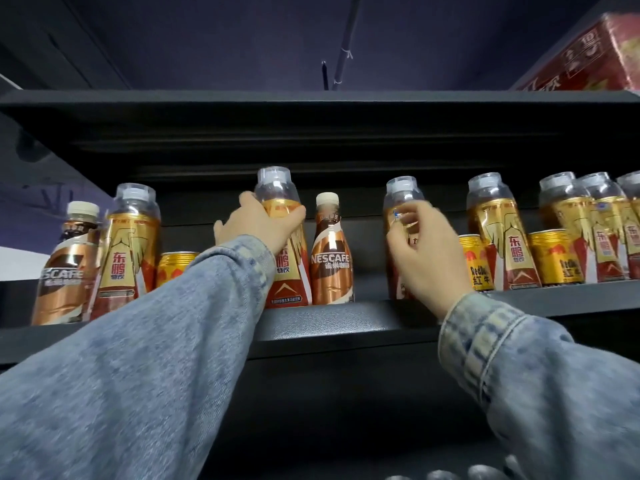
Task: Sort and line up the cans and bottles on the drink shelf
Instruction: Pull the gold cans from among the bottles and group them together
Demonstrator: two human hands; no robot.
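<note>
On the dark drink shelf (pixel 346 317) stand gold-and-red bottles with clear caps, brown coffee bottles and gold cans. My left hand (pixel 258 225) is wrapped round the shoulder of one upright gold-and-red bottle (pixel 289 271) at centre left. A coffee bottle (pixel 331 258) stands just right of it. My right hand (pixel 422 251) hangs in front of another gold-and-red bottle (pixel 401 199), fingers curled and apart; whether they touch it is unclear. Gold cans (pixel 476 261), (pixel 556 256) and more gold-and-red bottles (pixel 498 223) stand to the right.
At the left end stand a coffee bottle (pixel 67 265), a gold-and-red bottle (pixel 128 251) and a gold can (pixel 175 266) partly behind my left sleeve. A shelf board (pixel 311 109) hangs low overhead. A red wrapped pack (pixel 595 53) lies on top, right. Bottle caps (pixel 481 474) show at the bottom edge.
</note>
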